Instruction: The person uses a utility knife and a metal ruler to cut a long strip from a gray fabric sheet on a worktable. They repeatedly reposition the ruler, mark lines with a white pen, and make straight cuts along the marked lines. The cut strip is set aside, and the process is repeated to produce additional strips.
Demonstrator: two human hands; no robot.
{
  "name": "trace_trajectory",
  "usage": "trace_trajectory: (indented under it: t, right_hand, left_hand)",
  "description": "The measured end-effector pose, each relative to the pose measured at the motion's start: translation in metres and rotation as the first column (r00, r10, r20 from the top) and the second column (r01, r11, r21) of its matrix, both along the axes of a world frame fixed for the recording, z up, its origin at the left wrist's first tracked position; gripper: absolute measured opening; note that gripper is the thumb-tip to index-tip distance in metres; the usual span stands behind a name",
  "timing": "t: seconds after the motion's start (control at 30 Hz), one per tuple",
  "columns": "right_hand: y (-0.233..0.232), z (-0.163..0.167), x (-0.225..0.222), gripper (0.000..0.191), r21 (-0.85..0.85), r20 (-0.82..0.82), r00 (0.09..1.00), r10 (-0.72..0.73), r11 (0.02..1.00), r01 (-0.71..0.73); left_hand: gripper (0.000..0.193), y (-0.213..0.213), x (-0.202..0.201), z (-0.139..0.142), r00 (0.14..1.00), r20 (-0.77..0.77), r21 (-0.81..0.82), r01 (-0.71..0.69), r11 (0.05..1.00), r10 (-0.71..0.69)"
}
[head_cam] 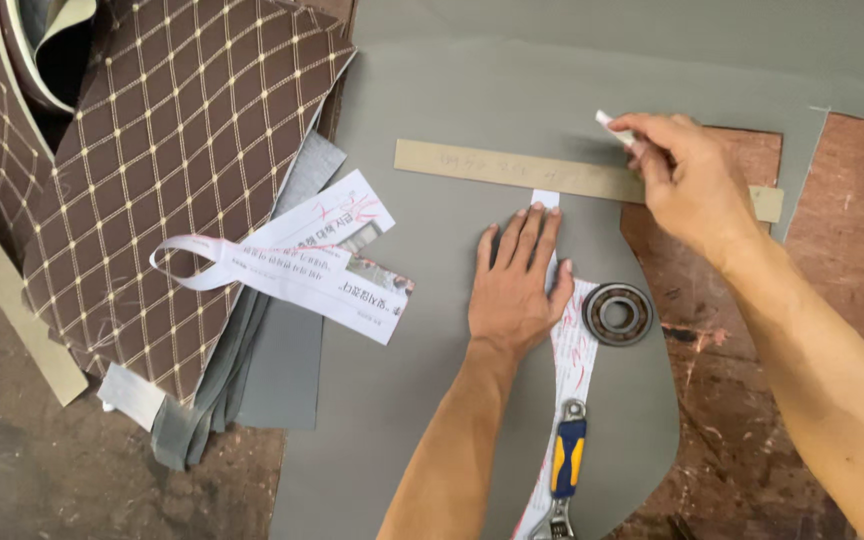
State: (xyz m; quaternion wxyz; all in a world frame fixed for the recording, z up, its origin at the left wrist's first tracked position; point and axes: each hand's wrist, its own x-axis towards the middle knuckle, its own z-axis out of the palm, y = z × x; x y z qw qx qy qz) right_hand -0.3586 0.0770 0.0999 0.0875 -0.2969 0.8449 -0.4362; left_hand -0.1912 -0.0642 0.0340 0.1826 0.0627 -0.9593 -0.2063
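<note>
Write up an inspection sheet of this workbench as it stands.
Surface: brown bench under a grey sheet.
Job's things: paper pattern strip; tan strip; white chalk.
Clutter: metal bearing; blue-yellow wrench; quilted brown fabric; loose printed paper strips.
Hands: left hand flat on the pattern strip; right hand pinching the chalk by the tan strip.
Cables: nothing seen.
Surroundings: nothing seen.

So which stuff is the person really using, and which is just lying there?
In use: left hand pressing paper strip on grey sheet; right hand holding white chalk by flat ruler.

Lying about: metal bearing, wrench, quilted brown fabric, printed papers.
</note>
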Motion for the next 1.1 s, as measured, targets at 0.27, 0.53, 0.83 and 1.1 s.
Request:
trace_trajectory:
  t: [0.27, 0.53, 0.83, 1.1]
  right_hand:
    - [-0.01, 0.0, -0.023, 0.035, -0.468, 0.503, 0.844, 0.186, 0.879, 0.085]
    - [-0.062, -0.029, -0.041, 0.033, -0.237, 0.475, 0.876, 0.085, 0.971, 0.034]
    - [-0.081, -0.022, -0.032, 0.02, -0.079, 0.5, 0.861, 0.093, 0.995, -0.062]
    - [-0.08, -0.014, -0.044, 0.02, 0.13, 0.442, 0.894, 0.082, 0.979, -0.154]
  left_hand:
    - [0.06, 0.019, -0.04, 0.012, 0.977, 0.134, -0.11, -0.15, 0.983, 0.164]
    - [0.053, 0.027, -0.06, 0.008, 0.928, 0.302, -0.189, -0.166, 0.968, 0.218]
    - [0.067, 0.031, -0.058, -0.002, 0.943, 0.187, -0.305, -0.209, 0.929, 0.274]
    - [0.063, 0.03, -0.058, -0.008, 0.952, 0.185, -0.306, -0.181, 0.935, 0.245]
